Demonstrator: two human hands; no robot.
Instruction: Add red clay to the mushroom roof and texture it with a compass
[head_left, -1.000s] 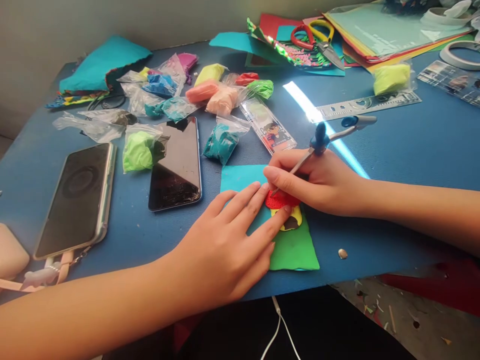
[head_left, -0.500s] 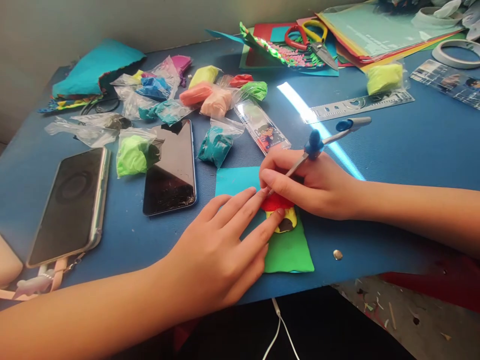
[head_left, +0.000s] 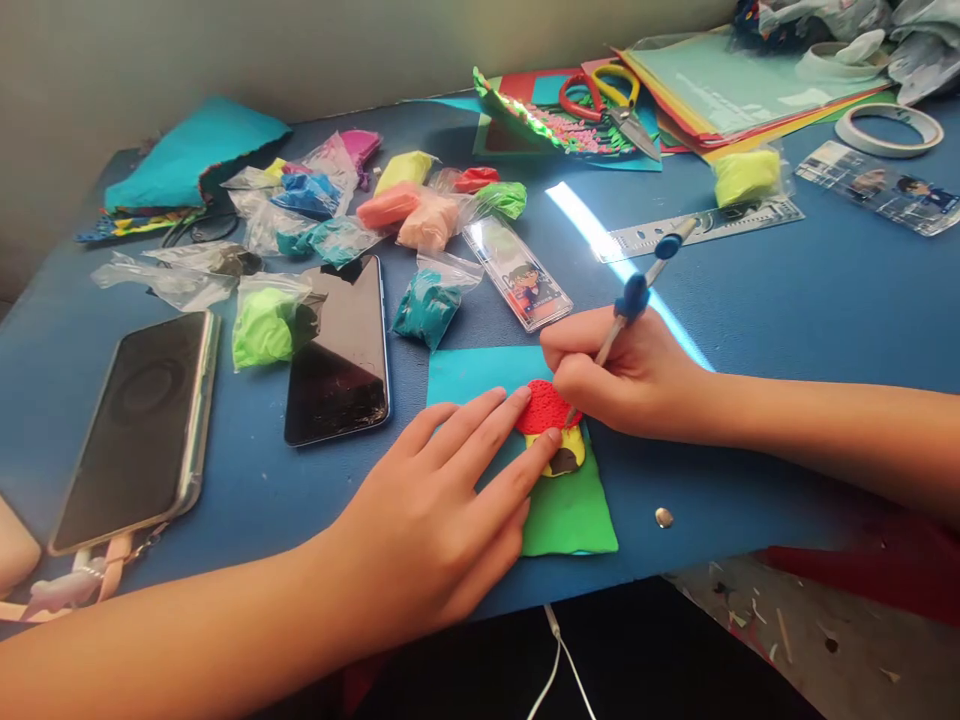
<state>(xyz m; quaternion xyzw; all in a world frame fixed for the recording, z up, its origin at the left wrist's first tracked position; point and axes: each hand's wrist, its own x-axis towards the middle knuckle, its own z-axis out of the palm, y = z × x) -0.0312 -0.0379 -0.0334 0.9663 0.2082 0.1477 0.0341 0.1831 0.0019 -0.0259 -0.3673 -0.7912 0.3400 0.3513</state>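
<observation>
In the head view, my right hand (head_left: 637, 375) is closed around a thin grey pointed tool with blue parts (head_left: 634, 297), held slanted. Its tip meets the lower right of a dimpled red clay cap (head_left: 547, 405). Below the cap is a yellow clay piece (head_left: 574, 445) with a dark brown patch. Both lie on a card (head_left: 476, 372) that is blue at the top and covered in green clay (head_left: 566, 515) at the bottom. My left hand (head_left: 457, 500) lies flat with its fingers apart, two fingertips touching the clay's left side and the palm partly hiding the card.
Two phones (head_left: 341, 370) (head_left: 135, 430) lie at the left. Behind are several bags of coloured clay (head_left: 427, 305) and a clear case (head_left: 517, 275). Scissors (head_left: 611, 105), a ruler (head_left: 697, 230) and a tape roll (head_left: 889, 130) are farther back. A small metal disc (head_left: 664, 517) sits near the front edge.
The tool's tip has moved from the top left of the red cap to its lower right, and the tool stands steeper. More of the red clay shows. The view has shifted slightly.
</observation>
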